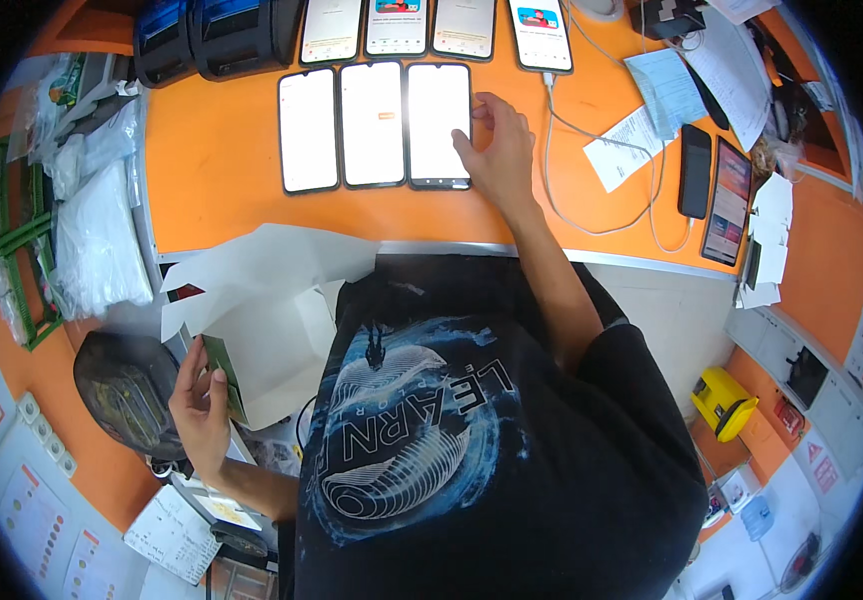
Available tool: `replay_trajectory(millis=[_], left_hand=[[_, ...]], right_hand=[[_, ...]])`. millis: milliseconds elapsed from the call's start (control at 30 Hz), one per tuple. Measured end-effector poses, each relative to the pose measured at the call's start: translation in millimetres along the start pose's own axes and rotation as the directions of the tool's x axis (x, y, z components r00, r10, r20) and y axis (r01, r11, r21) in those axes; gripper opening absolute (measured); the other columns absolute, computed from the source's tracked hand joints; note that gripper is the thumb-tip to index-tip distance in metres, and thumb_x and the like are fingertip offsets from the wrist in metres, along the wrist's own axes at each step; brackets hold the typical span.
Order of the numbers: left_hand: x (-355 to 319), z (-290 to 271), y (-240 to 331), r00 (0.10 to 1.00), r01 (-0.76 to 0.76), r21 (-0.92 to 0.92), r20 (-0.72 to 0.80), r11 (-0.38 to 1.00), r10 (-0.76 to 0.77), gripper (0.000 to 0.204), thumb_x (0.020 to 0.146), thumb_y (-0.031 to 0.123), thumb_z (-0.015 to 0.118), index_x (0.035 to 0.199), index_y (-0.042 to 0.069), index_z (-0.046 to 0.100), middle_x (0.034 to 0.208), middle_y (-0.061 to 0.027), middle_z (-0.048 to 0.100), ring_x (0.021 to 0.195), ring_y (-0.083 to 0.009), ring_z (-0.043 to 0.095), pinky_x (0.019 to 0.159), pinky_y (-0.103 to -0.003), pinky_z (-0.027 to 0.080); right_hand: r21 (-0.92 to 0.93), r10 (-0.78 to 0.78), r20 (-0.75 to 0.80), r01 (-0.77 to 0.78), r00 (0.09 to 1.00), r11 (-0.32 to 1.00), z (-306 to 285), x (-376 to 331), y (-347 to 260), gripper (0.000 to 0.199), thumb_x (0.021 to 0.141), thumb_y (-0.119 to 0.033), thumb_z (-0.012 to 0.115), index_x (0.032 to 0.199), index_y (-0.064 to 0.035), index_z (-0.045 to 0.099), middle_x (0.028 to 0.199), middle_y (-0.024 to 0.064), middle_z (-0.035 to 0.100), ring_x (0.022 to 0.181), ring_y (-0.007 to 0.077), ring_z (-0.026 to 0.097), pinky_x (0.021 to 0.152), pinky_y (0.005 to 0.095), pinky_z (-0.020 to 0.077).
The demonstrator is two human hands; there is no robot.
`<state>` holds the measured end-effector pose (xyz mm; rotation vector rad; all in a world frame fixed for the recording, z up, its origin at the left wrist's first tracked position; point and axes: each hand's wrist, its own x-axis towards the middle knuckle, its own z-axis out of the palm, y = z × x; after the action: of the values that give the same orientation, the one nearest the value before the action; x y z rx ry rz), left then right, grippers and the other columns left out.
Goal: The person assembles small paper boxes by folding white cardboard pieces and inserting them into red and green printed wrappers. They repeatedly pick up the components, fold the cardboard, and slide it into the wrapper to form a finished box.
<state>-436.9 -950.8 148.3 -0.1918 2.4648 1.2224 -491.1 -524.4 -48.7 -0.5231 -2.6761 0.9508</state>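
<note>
My right hand is over the orange table, thumb on the lit white screen of a smartphone. Its other fingers are apart beside the phone's right edge, and the phone lies flat. To its left lie two more phones with white screens, a middle phone and a left phone. Low on the left, my left hand grips the edge of an open cardboard box, white inside with a green side panel. The thumb is on the near side of that edge, and some fingers are partly hidden.
Several phones form a row behind, including a phone on a white cable. At right lie a black phone, a tablet-like device and papers. Dark machines stand far left; plastic bags and a backpack sit left.
</note>
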Motion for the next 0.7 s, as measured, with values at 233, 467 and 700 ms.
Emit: replay_trajectory(millis=[233,467,700], left_hand=[[0.7,0.8,1.6,1.000,0.006,-0.001,0.008,1.000,-0.006,0.048,0.098,0.008,0.060,0.142,-0.006,0.046,0.131,-0.0187,0.062,0.111,-0.0179,0.063,0.093,-0.029,0.050],[2.0,1.6,-2.0,1.000,0.001,-0.035,0.008,0.999,-0.001,0.049,0.098,0.007,0.060,0.142,-0.005,0.045,0.131,-0.0191,0.062,0.111,-0.0179,0.062,0.093,-0.029,0.050],[1.7,-0.4,1.1,1.000,0.026,-0.036,0.012,0.999,-0.025,0.049,0.097,0.006,0.060,0.142,-0.006,0.045,0.129,-0.0180,0.063,0.106,-0.0162,0.063,0.091,-0.028,0.050]], right_hand=[[0.017,0.007,0.000,-0.007,1.000,1.000,1.7,0.6,2.0,0.049,0.078,-0.026,0.072,0.122,-0.0119,0.055,0.113,0.0094,0.059,0.107,0.0347,0.052,0.085,0.0517,0.0399],[0.081,-0.022,-0.025,0.024,0.999,0.996,0.5,8.4,-2.2,0.053,0.080,-0.032,0.073,0.125,-0.0121,0.056,0.122,0.0143,0.055,0.114,0.0366,0.050,0.087,0.0519,0.0406],[-0.234,-0.334,0.011,0.327,0.943,0.916,12.8,27.1,-22.0,0.058,0.086,-0.051,0.067,0.136,-0.0245,0.058,0.139,0.0181,0.041,0.115,0.0393,0.044,0.086,0.0534,0.0398]])
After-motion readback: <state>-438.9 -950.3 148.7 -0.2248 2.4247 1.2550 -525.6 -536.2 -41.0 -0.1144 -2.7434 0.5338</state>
